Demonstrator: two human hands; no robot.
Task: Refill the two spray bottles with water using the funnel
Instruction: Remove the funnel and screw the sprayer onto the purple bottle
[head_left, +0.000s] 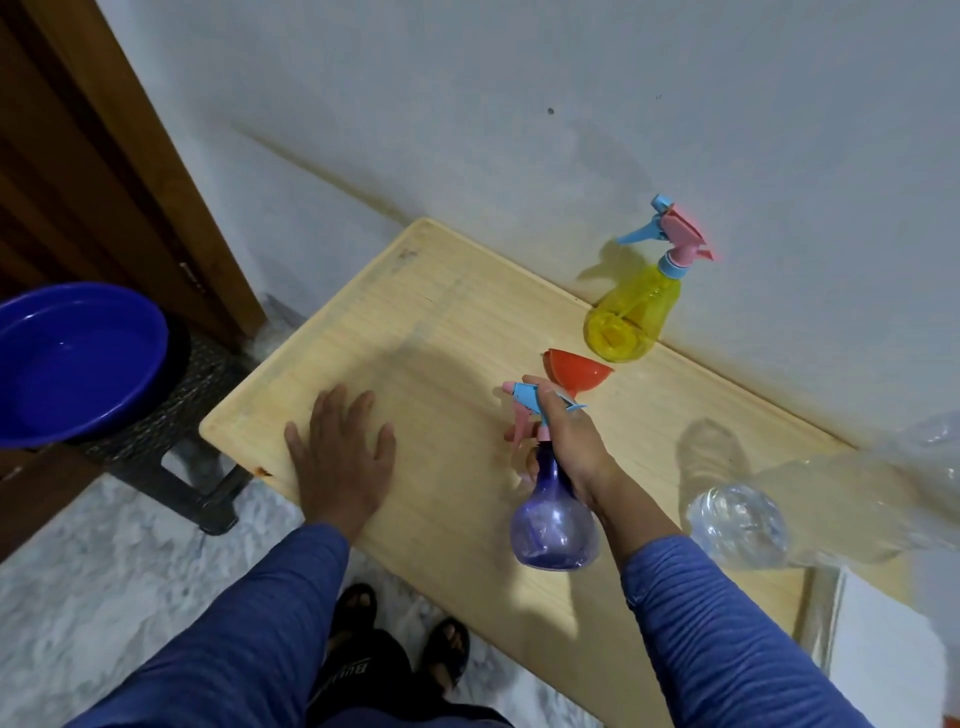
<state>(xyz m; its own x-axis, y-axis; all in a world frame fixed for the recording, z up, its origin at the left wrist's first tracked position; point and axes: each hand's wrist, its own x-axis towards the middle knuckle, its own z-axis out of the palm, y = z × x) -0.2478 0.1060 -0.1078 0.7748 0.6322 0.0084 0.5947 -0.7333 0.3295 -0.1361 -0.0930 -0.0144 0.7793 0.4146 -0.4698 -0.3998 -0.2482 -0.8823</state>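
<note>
Your right hand (566, 441) grips the purple spray bottle (553, 525) by its neck near the tabletop's (415, 322) front edge, cap still on; your left hand (340, 457) lies flat, released; funnel (576, 371) and yellow bottle (628, 312) wait by the back edge, nothing filled

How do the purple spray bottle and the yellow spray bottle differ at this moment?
The purple spray bottle is gripped at its neck by the right hand near the table's front edge; the yellow spray bottle stands untouched by the wall. The purple one has a round body, the yellow one a more pear-shaped body. The purple one's head is mostly blue, the yellow one's mostly pink. Both are translucent and keep their trigger heads on.
</note>
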